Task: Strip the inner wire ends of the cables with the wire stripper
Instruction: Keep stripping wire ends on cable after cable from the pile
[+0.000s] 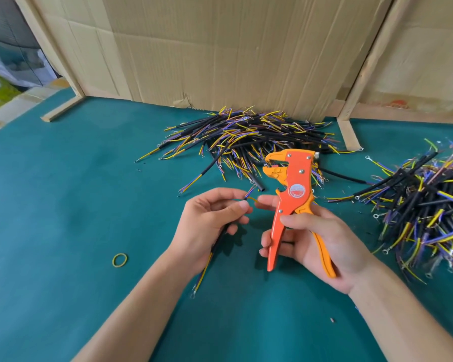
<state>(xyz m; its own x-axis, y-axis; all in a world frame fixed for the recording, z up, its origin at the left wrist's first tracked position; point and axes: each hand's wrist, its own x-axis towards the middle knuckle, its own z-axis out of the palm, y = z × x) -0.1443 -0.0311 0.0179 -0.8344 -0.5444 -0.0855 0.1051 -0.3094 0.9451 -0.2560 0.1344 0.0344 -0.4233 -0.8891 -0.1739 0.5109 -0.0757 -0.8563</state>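
My left hand point(209, 220) pinches a short black cable point(217, 244) near its upper end, where yellow, blue and purple inner wires point(250, 195) fan out. The cable's lower end hangs below my hand and shows a yellow wire with a ring terminal point(193, 293). My right hand point(317, 241) grips the handles of an orange wire stripper point(289, 202), held upright with its jaws point(273, 168) open at the top. My right index fingertip touches the yellow wire loop. The stripper's jaws are above and to the right of the wire ends, apart from them.
A pile of black cables with coloured wires point(249, 139) lies at the back centre, and another pile point(424, 207) at the right. A yellow rubber band point(120, 259) lies on the green table point(76, 205). Cardboard walls point(220, 48) and wooden strips stand behind.
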